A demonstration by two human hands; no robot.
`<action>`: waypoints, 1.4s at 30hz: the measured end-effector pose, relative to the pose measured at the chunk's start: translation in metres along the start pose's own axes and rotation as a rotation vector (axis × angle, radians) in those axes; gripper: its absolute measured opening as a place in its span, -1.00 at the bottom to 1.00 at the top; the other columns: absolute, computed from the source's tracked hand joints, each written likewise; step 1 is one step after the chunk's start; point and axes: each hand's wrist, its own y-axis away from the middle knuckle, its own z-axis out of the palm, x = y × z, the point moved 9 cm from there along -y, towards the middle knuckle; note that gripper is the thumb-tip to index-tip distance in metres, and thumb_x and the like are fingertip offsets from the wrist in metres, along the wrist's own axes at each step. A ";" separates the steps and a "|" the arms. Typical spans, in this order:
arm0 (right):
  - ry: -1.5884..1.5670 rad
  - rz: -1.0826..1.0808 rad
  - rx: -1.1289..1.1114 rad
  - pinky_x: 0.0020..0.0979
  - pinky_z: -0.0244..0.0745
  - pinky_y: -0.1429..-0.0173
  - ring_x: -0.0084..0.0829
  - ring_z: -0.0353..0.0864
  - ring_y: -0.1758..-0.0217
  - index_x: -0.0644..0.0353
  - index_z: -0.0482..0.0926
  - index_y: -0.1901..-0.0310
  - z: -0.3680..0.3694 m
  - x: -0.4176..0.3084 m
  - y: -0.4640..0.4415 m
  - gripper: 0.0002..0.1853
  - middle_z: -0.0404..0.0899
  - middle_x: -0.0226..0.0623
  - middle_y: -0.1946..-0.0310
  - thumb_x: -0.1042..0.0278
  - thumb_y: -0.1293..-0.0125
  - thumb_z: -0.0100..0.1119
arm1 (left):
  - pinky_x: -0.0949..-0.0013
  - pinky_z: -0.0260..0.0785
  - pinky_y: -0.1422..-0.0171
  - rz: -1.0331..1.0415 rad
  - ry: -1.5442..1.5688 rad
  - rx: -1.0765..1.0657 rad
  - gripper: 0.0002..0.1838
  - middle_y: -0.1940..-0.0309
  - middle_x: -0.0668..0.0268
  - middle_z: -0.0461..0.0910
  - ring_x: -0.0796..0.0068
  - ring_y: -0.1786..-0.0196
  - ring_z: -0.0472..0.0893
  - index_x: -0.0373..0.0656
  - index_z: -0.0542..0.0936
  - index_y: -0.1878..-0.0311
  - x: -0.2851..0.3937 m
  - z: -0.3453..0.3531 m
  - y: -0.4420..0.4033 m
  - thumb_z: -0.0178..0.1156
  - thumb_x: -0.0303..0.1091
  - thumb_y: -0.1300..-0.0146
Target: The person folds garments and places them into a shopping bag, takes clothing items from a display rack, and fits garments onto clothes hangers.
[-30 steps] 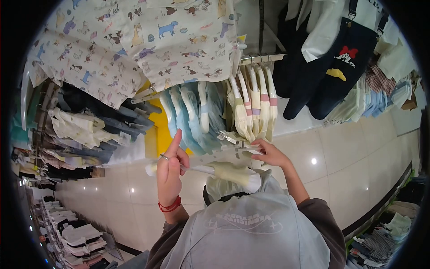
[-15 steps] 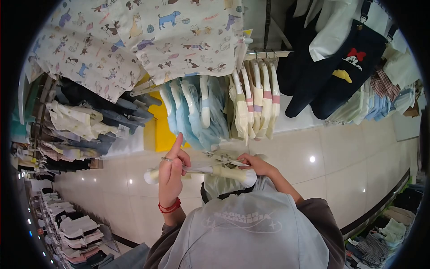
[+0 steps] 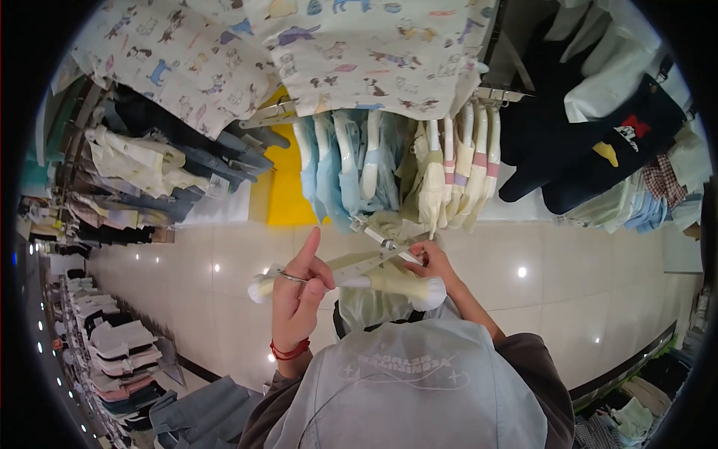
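A pale yellow garment (image 3: 385,279) on a white hanger is in front of my chest, its sheer greenish skirt (image 3: 366,308) hanging below. My left hand (image 3: 299,288) is closed round the hanger's left part, index finger pointing up; a silver ring or loop shows at the fingers. My right hand (image 3: 432,263) pinches a narrow white strip (image 3: 407,256) with a metal part, above the garment's right side. A pale strip with small marks (image 3: 360,270) crosses between my hands; I cannot make out what it is.
Light blue garments (image 3: 348,168) and cream ones (image 3: 456,172) hang on a rack ahead. Dog-print clothing (image 3: 366,56) overhangs it. Dark overalls (image 3: 591,150) hang at right; more clothes (image 3: 127,359) line the left. Tiled floor (image 3: 523,307) lies below.
The white strip at my right hand has swung into clearer view and points up-left. Both hands and the garment appear slightly further right, and the racks have shifted right with the camera.
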 end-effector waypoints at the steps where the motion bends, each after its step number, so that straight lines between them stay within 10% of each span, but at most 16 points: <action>1: 0.002 -0.001 -0.019 -0.47 0.40 0.23 -0.51 0.40 0.35 0.25 0.42 0.09 0.004 -0.001 0.000 -0.52 0.43 -0.27 0.28 0.36 0.03 0.42 | 0.61 0.15 0.38 -0.012 0.016 0.007 -0.41 0.48 0.41 0.43 0.68 0.47 0.30 -0.26 0.18 -0.35 0.001 -0.001 0.001 0.02 -0.34 -0.27; 17: -0.358 0.132 0.056 -0.28 0.43 -0.13 -0.32 0.29 -0.19 0.09 0.16 -0.21 -0.014 -0.050 0.008 -0.30 0.21 -0.24 -0.13 0.52 -0.03 0.30 | 0.57 0.25 0.41 0.191 0.068 -0.326 -0.21 0.49 0.36 0.52 0.61 0.51 0.37 -0.27 0.18 -0.35 0.025 -0.003 -0.007 0.23 -0.50 0.02; 22: -0.525 -0.146 -0.254 -0.23 0.34 -0.21 -0.30 0.26 -0.25 0.15 0.16 -0.23 -0.002 -0.163 0.001 -0.29 0.17 -0.27 -0.21 0.39 -0.07 0.32 | 0.53 0.29 0.38 0.116 0.108 -0.372 -0.19 0.39 0.34 0.54 0.57 0.46 0.39 -0.26 0.14 -0.37 0.014 -0.004 -0.020 0.24 -0.50 0.00; 26: -0.090 -0.356 -0.458 -0.23 0.29 -0.22 -0.27 0.30 -0.25 0.19 0.17 -0.24 0.037 -0.241 0.003 -0.28 0.28 -0.21 -0.17 0.32 -0.08 0.32 | 0.54 0.30 0.38 0.137 0.107 -0.377 -0.21 0.36 0.36 0.53 0.55 0.43 0.41 -0.23 0.11 -0.38 0.003 0.002 -0.038 0.22 -0.48 -0.06; 33: 0.018 -0.266 -0.625 -0.28 0.27 -0.22 -0.24 0.38 -0.19 0.23 0.25 -0.19 0.084 -0.209 -0.022 -0.45 0.39 -0.15 -0.07 0.29 -0.21 0.19 | 0.61 0.28 0.44 0.157 0.046 -0.289 -0.28 0.40 0.39 0.52 0.60 0.45 0.42 -0.18 0.18 -0.36 -0.005 -0.025 -0.048 0.19 -0.49 -0.09; 36: -0.641 -0.100 -0.471 -0.26 0.26 -0.24 -0.28 0.32 -0.24 0.20 0.26 -0.18 0.058 -0.171 -0.040 -0.47 0.34 -0.20 -0.12 0.26 -0.22 0.18 | 0.60 0.27 0.43 0.124 0.096 -0.169 -0.34 0.47 0.39 0.52 0.61 0.48 0.41 -0.22 0.28 -0.30 -0.004 -0.052 -0.046 0.19 -0.52 -0.07; 42: -0.128 0.100 -0.471 -0.31 0.29 -0.22 -0.34 0.33 -0.22 0.18 0.21 -0.20 0.062 -0.088 -0.047 -0.38 0.35 -0.22 -0.10 0.26 -0.17 0.26 | 0.58 0.21 0.41 0.235 0.154 -0.009 -0.44 0.57 0.40 0.47 0.64 0.52 0.36 -0.37 0.37 -0.21 0.008 -0.090 -0.031 0.16 -0.58 -0.06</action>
